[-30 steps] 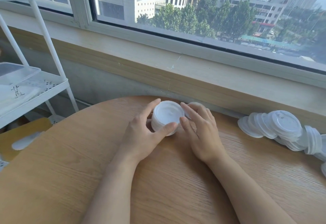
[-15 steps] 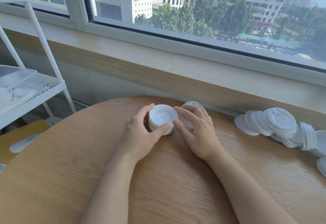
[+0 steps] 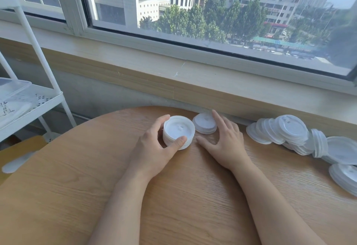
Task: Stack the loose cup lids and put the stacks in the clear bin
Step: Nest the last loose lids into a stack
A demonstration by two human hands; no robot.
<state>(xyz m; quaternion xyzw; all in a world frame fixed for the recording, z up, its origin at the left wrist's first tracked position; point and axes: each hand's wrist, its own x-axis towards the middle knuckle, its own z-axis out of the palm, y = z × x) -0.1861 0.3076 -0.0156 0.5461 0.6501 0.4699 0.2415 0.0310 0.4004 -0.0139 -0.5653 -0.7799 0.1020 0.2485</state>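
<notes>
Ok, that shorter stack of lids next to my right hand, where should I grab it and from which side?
Grip the shorter stack by its side wall, thumb on the near edge and fingers on the far edge, coming from the right where the right hand is. It sits flat and low on the table, so squeezing across the rims probably keeps the lids together.

No readable text anywhere.
Dark handwritten-looking marks sit on the clear plastic bin [image 3: 11, 98] standing on the white metal shelf rack [image 3: 48, 100], but they are too blurred to read.
</notes>
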